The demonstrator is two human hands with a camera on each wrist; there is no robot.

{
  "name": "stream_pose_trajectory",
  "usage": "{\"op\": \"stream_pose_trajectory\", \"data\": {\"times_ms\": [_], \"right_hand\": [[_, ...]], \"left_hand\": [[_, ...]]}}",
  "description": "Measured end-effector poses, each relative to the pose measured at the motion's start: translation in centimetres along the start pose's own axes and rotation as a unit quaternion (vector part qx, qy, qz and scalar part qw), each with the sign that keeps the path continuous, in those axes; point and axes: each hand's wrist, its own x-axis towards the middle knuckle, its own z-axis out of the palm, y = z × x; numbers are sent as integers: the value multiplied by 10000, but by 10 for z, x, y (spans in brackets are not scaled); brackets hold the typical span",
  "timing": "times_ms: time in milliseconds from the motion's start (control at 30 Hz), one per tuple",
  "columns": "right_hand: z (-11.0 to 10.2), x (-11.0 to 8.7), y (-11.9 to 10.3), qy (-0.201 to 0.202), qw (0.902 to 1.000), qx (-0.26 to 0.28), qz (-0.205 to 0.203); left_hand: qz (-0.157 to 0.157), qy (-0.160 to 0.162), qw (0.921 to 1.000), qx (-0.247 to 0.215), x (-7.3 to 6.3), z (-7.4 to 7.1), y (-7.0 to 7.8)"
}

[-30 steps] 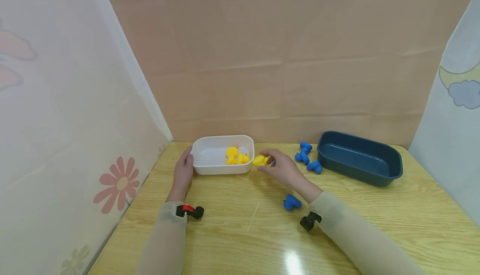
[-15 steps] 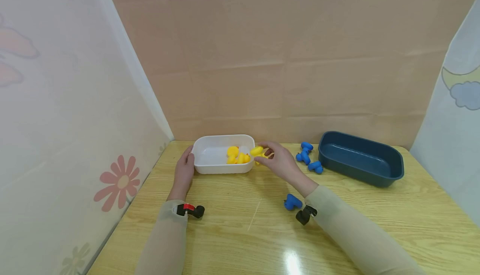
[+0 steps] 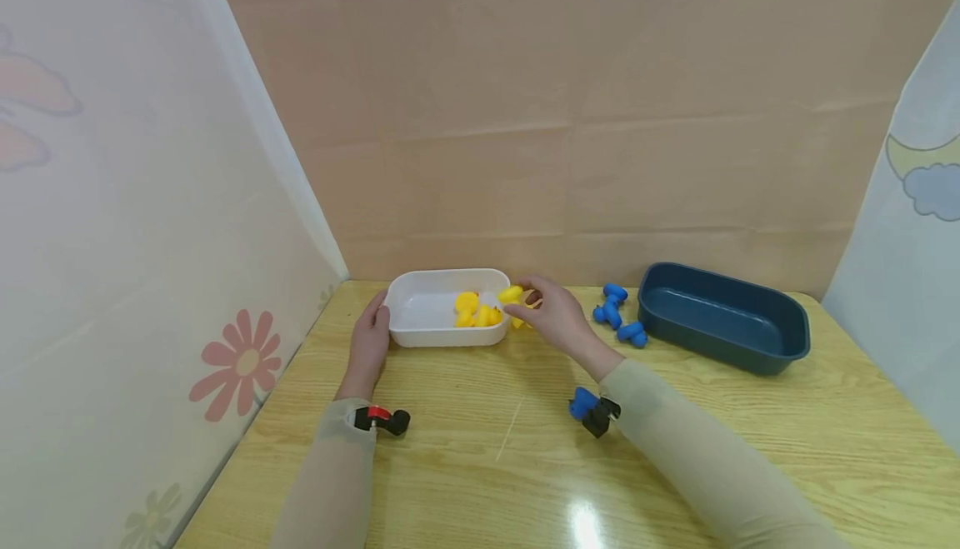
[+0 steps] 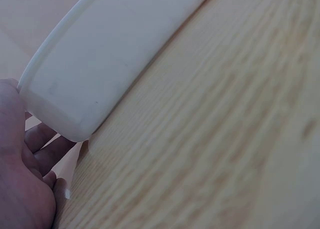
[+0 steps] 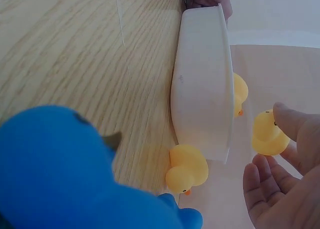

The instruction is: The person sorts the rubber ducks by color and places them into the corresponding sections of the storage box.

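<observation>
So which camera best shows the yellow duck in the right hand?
Right wrist: there the yellow duck looks largest, pinched in the right hand. The head view shows it small, by the white box; the left wrist view doesn't clearly show it.

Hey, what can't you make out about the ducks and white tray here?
Head view: yellow duck on the table, partly behind the right hand.
Left wrist view: inside of the white tray, blocked by its wall.
Right wrist view: nearest blue duck, cut off by the edges.

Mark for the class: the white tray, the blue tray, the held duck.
White tray point(image 3: 448, 338): head view, its front wall.
Blue tray point(image 3: 708, 345): head view, its front wall.
Held duck point(image 5: 269, 136): right wrist view, middle of its visible side.
</observation>
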Motion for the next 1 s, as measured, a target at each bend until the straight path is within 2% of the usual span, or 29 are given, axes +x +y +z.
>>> {"op": "stream_pose_trajectory", "data": {"times_ms": [667, 1000], "right_hand": [[17, 17, -5, -233, 9996, -97, -99], [18, 24, -5, -384, 9988, -263, -124]], "left_hand": [[68, -69, 10000, -2, -2, 0, 0], [-26, -104, 9999, -37, -1, 0, -1]]}}
